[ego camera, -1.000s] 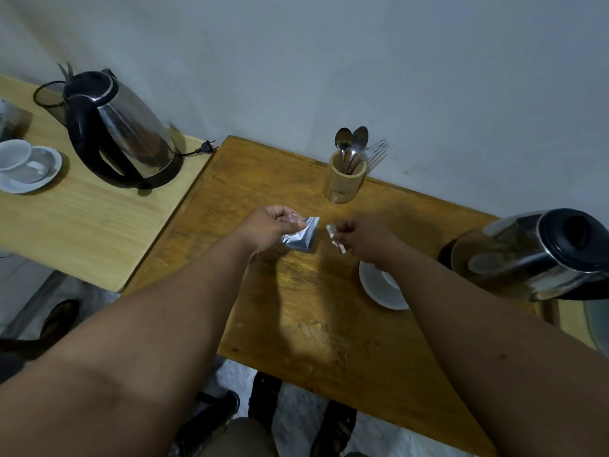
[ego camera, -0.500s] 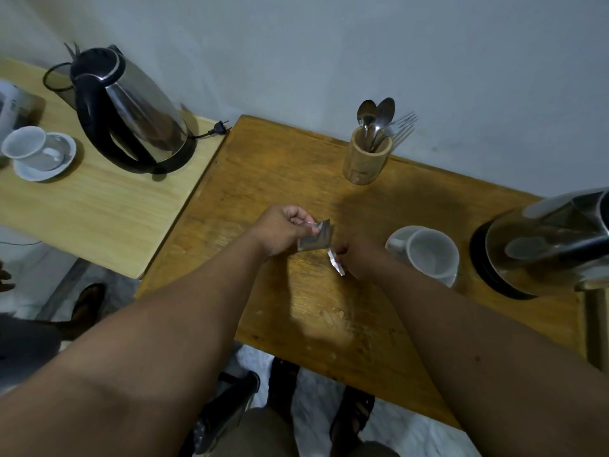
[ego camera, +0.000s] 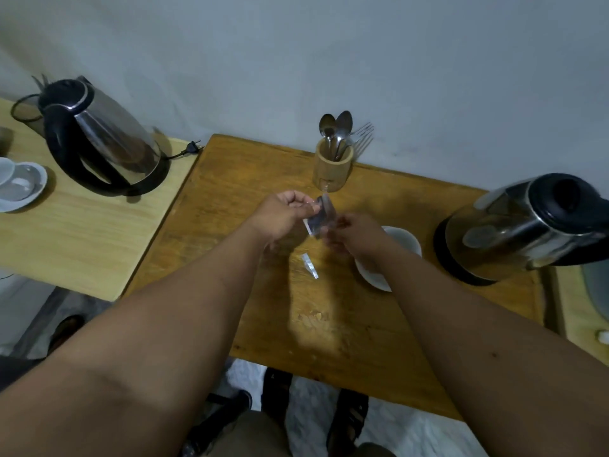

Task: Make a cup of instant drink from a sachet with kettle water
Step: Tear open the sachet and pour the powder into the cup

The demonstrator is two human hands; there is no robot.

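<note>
Above the brown worktop [ego camera: 346,324], both hands pinch the silvery sachet [ego camera: 320,218]: left hand [ego camera: 284,216] fingers closed on its upper edge, right hand [ego camera: 357,233] fingers gripping its lower side, beside the white cup [ego camera: 403,240].

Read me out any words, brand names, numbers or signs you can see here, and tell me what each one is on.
None can be read.
Small silvery foil sachet, held between left hand and right hand: any print is blurred.
Torn-off foil strip on the brown wooden table: no legible print.
Two steel kettles with black lids: no label visible.
</note>
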